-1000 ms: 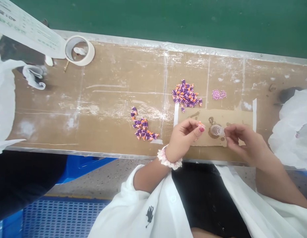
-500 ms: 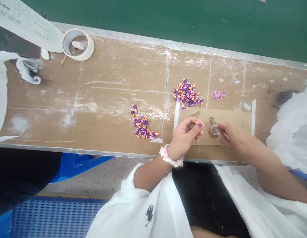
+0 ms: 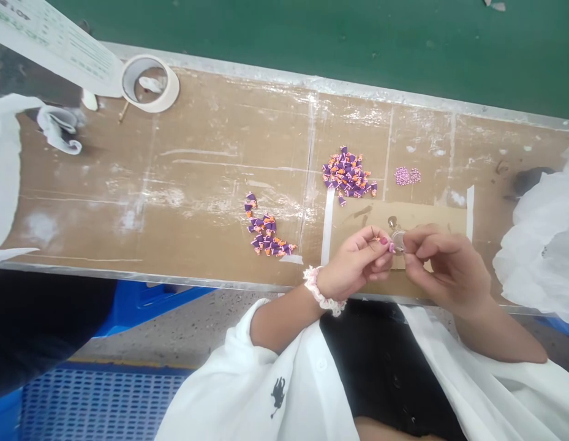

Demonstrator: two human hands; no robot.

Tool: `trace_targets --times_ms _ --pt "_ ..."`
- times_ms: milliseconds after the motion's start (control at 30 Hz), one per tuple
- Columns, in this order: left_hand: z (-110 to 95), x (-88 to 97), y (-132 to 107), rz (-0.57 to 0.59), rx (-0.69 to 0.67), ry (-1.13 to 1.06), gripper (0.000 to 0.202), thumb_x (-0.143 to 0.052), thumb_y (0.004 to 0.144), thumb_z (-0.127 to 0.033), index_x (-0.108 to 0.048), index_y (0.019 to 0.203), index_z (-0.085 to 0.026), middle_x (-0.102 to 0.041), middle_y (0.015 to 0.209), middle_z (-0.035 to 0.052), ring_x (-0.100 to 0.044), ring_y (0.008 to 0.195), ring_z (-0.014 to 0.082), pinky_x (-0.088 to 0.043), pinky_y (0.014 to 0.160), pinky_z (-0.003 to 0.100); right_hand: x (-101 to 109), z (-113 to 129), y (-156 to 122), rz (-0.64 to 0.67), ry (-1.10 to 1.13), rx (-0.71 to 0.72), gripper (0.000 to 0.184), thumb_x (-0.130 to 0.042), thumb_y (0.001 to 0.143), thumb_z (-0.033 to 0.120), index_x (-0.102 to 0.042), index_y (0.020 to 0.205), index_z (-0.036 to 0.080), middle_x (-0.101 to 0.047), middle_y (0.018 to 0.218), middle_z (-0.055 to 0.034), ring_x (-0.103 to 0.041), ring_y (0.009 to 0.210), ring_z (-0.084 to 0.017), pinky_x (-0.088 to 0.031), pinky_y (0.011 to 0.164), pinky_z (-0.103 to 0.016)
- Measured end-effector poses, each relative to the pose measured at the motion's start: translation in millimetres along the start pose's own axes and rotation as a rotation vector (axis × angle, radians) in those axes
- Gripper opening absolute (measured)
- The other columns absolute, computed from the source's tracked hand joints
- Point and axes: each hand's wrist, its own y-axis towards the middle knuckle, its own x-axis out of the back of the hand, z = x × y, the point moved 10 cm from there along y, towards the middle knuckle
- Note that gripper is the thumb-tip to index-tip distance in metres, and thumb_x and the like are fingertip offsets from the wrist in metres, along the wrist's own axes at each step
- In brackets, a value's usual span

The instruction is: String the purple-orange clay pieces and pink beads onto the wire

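My left hand (image 3: 364,260), a scrunchie at its wrist, pinches a small figurine (image 3: 391,247) whose pinkish end shows past the fingertips. Facing it, my right hand (image 3: 443,263) has thumb and fingers closed together close to the figurine; what they hold is too small to make out. Behind the fingertips a small clear round dish (image 3: 397,240) is partly hidden on a cardboard piece (image 3: 422,214). A pile of purple and orange figurines (image 3: 348,174) lies beyond my left hand, and a second group of figurines (image 3: 266,229) lies further left. Tiny pink-purple pieces (image 3: 407,176) form a small heap beyond the dish.
A roll of white tape (image 3: 171,92) and a printed sheet (image 3: 73,55) are at the far left of the brown table (image 3: 211,128). Crumpled white plastic (image 3: 536,245) bulges at the right edge. A blue stool (image 3: 141,303) stands below the left front edge.
My right hand has drawn back from the dish and turned towards the figurine. My left hand has shifted slightly right and down, so the two hands' fingertips are now closer together.
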Motion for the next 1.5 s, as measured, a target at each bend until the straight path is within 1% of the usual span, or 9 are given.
trace_targets --times_ms 133,300,667,800,933,1033,1233,1367,1500 --pt "2 -4.4 -4 0.030 0.034 -0.015 0.029 -0.069 0.082 -0.034 -0.045 0.079 -0.018 -0.037 0.052 -0.0086 -0.027 0.046 0.0029 -0.024 0.043 0.011 -6 -2 -4 0.030 0.002 0.027 0.029 -0.056 0.075 -0.001 -0.043 0.081 0.024 -0.054 0.072 0.0029 -0.055 0.063 -0.010 -0.045 0.055 -0.023" --pt "4 -6.5 -7 0.041 0.069 0.003 0.027 -0.065 0.085 -0.035 -0.044 0.079 -0.019 -0.036 0.052 -0.0095 -0.022 0.043 0.0022 -0.023 0.040 0.009 -9 -7 -9 0.065 0.019 -0.007 0.026 -0.057 0.078 0.002 -0.044 0.080 0.024 -0.057 0.076 0.0011 -0.058 0.068 -0.011 -0.046 0.057 -0.024" --pt "2 -4.8 -11 -0.013 0.058 0.116 0.030 -0.068 0.082 -0.037 -0.045 0.080 -0.019 -0.040 0.050 -0.0103 -0.024 0.040 0.0012 -0.025 0.035 0.010 -15 1 -11 0.160 -0.119 0.067 0.024 -0.054 0.082 0.002 -0.044 0.078 0.024 -0.058 0.078 -0.0003 -0.058 0.071 -0.011 -0.048 0.063 -0.027" --pt "0 -7.7 -12 -0.014 0.073 0.138 0.035 -0.070 0.080 -0.041 -0.043 0.079 -0.019 -0.040 0.049 -0.0107 -0.024 0.038 0.0007 -0.024 0.035 0.010 -12 1 -12 0.136 -0.066 0.063 0.024 -0.055 0.081 0.002 -0.044 0.083 0.024 -0.060 0.080 -0.0003 -0.058 0.071 -0.011 -0.048 0.063 -0.027" --pt "0 -10.3 -12 -0.010 0.083 0.122 0.041 -0.073 0.076 -0.042 -0.040 0.076 -0.019 -0.042 0.049 -0.0104 -0.024 0.039 0.0002 -0.023 0.036 0.010 -10 -1 -10 0.088 -0.017 0.018 0.024 -0.055 0.080 0.003 -0.044 0.081 0.024 -0.057 0.071 0.0017 -0.056 0.064 -0.012 -0.046 0.056 -0.026" --pt "0 -11.6 -11 -0.008 0.067 0.122 0.041 -0.073 0.076 -0.042 -0.040 0.076 -0.019 -0.042 0.049 -0.0103 -0.024 0.039 0.0002 -0.023 0.037 0.011 -8 0 -8 0.048 -0.012 -0.013 0.024 -0.055 0.079 0.003 -0.043 0.081 0.024 -0.057 0.069 0.0017 -0.055 0.060 -0.011 -0.045 0.052 -0.025" --pt "-1 -15.7 -13 0.014 0.035 0.139 0.038 -0.071 0.079 -0.043 -0.041 0.079 -0.019 -0.042 0.049 -0.0106 -0.024 0.038 0.0002 -0.023 0.037 0.011 -3 8 -7 -0.004 0.003 -0.011 0.028 -0.055 0.076 0.000 -0.044 0.084 0.025 -0.056 0.072 0.0015 -0.054 0.059 -0.012 -0.046 0.052 -0.025" --pt "-2 -18.4 -13 0.023 0.030 0.146 0.038 -0.071 0.079 -0.043 -0.041 0.080 -0.020 -0.041 0.048 -0.0109 -0.024 0.038 0.0006 -0.022 0.037 0.011 -1 7 -9 -0.019 0.026 -0.059 0.028 -0.056 0.076 0.001 -0.045 0.083 0.025 -0.056 0.072 0.0016 -0.054 0.058 -0.011 -0.046 0.053 -0.025" --pt "0 -19.4 -15 0.018 0.037 0.125 0.038 -0.071 0.079 -0.042 -0.040 0.080 -0.020 -0.039 0.048 -0.0112 -0.023 0.039 0.0008 -0.022 0.037 0.011 0 6 -10 -0.030 0.027 -0.086 0.028 -0.056 0.076 0.000 -0.045 0.084 0.025 -0.058 0.073 0.0012 -0.058 0.063 -0.012 -0.047 0.054 -0.024"
